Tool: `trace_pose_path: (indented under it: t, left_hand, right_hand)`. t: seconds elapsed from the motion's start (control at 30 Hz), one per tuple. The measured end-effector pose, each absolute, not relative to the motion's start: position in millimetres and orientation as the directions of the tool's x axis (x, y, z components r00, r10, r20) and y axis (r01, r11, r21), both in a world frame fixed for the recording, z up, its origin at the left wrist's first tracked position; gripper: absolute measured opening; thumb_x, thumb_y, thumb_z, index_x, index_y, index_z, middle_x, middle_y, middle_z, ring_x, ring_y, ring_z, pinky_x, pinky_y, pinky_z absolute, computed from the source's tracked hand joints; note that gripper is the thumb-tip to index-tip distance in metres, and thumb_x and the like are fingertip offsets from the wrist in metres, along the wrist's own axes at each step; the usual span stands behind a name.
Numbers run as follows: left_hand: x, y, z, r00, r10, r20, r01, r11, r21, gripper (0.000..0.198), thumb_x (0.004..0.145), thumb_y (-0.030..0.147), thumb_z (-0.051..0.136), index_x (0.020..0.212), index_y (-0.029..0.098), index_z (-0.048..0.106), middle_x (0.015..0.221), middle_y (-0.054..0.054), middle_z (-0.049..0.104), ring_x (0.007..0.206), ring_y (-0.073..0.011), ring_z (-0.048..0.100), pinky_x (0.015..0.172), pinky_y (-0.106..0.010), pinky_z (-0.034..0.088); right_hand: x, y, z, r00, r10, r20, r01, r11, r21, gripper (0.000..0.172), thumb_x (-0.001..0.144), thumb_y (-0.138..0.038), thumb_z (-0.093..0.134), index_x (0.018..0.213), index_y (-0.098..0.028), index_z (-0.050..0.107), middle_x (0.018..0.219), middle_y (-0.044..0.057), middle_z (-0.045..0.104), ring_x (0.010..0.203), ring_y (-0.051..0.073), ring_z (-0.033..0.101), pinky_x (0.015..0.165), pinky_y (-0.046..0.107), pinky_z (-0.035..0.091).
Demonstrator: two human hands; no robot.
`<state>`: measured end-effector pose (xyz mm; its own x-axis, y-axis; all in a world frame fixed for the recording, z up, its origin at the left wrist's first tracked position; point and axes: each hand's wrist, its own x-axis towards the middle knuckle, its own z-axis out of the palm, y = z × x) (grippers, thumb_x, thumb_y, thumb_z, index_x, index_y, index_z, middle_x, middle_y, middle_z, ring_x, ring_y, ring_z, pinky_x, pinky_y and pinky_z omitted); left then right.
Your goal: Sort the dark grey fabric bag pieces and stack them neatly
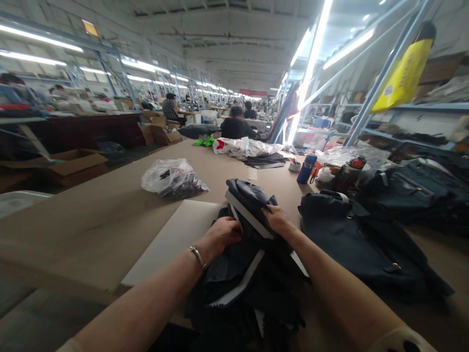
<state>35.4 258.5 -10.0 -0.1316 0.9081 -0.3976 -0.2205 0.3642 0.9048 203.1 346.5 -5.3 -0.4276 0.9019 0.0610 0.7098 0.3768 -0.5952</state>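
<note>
A dark garment [252, 195] with pale strips along its edges lies bunched at the table's near edge and hangs down toward me. My left hand [223, 234], with a bracelet at the wrist, has its fingers closed on a pale-edged fold of it. On the other side, my right hand [280, 220] grips the upper part of the same cloth, its thumb partly hidden by the fabric. Under the left side of the cloth lies a white sheet [172, 234].
The brown table [91, 220] bears a clear plastic bag of small dark items [174, 178], a blue bottle [307, 168] and white plastic wrapping [245, 146]. Dark bags or garments [351, 239] are piled at right. People sit farther back.
</note>
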Motion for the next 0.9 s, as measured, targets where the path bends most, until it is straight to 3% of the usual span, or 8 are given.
trace_pose_path:
  t: [0.17,0.27,0.33,0.43,0.53,0.63,0.73,0.9]
  left_hand:
    - [41,274,-10,-0.244,0.895,-0.373,-0.153,0.344,0.926,0.011,0.08,0.023,0.055,0.081,0.012,0.053,0.064,0.001,0.052,0.042,-0.0072,0.047,0.04,-0.019,0.033]
    - [41,278,-10,-0.208,0.89,-0.407,-0.141,0.384,0.912,0.018,0.081,0.029,0.056,0.081,0.011,0.052,0.064,-0.001,0.054,0.044,-0.0081,0.049,0.042,-0.019,0.034]
    - [40,282,-10,-0.167,0.875,-0.453,-0.143,0.434,0.89,0.023,0.08,0.033,0.057,0.082,0.01,0.054,0.065,-0.003,0.056,0.045,-0.0097,0.051,0.042,-0.02,0.035]
    - [38,289,-12,-0.158,0.846,-0.509,-0.15,0.489,0.86,0.024,0.081,0.033,0.056,0.083,0.01,0.053,0.062,-0.004,0.056,0.044,-0.0105,0.051,0.042,-0.019,0.034]
    - [38,296,-14,-0.159,0.833,-0.53,-0.153,0.51,0.847,0.019,0.081,0.029,0.056,0.082,0.011,0.051,0.059,-0.002,0.054,0.042,-0.01,0.051,0.04,-0.018,0.032]
    - [39,301,-13,-0.16,0.838,-0.523,-0.151,0.502,0.851,0.018,0.081,0.028,0.056,0.081,0.011,0.05,0.058,0.0,0.052,0.04,-0.0086,0.049,0.039,-0.017,0.031]
    - [39,304,-10,-0.167,0.834,-0.526,-0.15,0.506,0.849,0.016,0.083,0.027,0.053,0.081,0.011,0.05,0.059,-0.001,0.053,0.039,-0.0087,0.05,0.038,-0.017,0.032]
    - [37,305,-11,-0.137,0.822,-0.554,-0.173,0.53,0.83,0.016,0.082,0.027,0.052,0.084,0.011,0.053,0.063,-0.003,0.058,0.043,-0.0112,0.056,0.038,-0.017,0.035]
  right_hand:
    - [223,339,-12,-0.349,0.933,0.085,0.431,0.24,-0.87,0.049,0.093,-0.046,0.024,0.11,-0.013,0.056,0.077,0.008,0.067,0.068,0.019,0.064,0.064,0.031,0.052]
    - [235,348,-17,-0.226,0.969,0.099,0.182,0.142,-0.973,0.042,0.087,-0.048,0.039,0.104,-0.015,0.059,0.077,0.009,0.067,0.07,0.022,0.064,0.067,0.035,0.053]
    - [246,360,-15,-0.143,0.984,0.108,0.182,0.133,-0.974,0.037,0.084,-0.042,0.044,0.104,-0.014,0.06,0.087,0.011,0.067,0.083,0.024,0.064,0.077,0.039,0.052]
    - [262,373,4,-0.014,0.953,0.303,0.377,0.286,-0.881,0.044,0.08,-0.03,0.049,0.119,-0.011,0.053,0.119,0.016,0.057,0.113,0.028,0.05,0.1,0.047,0.037]
    - [256,359,28,-0.219,0.779,0.587,0.63,0.573,-0.524,0.046,0.083,-0.027,0.046,0.127,-0.013,0.048,0.13,0.014,0.047,0.122,0.027,0.039,0.106,0.044,0.029]
    - [228,327,33,-0.652,0.638,0.409,0.582,0.768,-0.269,0.053,0.082,-0.039,0.052,0.129,-0.016,0.047,0.13,0.012,0.047,0.118,0.028,0.042,0.099,0.04,0.037]
    - [202,312,12,-0.747,0.651,0.133,0.627,0.757,-0.185,0.071,0.071,-0.043,0.062,0.132,-0.012,0.043,0.134,0.017,0.043,0.116,0.033,0.042,0.093,0.044,0.04]
    - [206,336,-12,-0.717,0.692,0.087,0.626,0.693,-0.356,0.025,0.085,-0.028,0.044,0.096,-0.014,0.062,0.1,0.012,0.062,0.093,0.023,0.057,0.082,0.032,0.041]
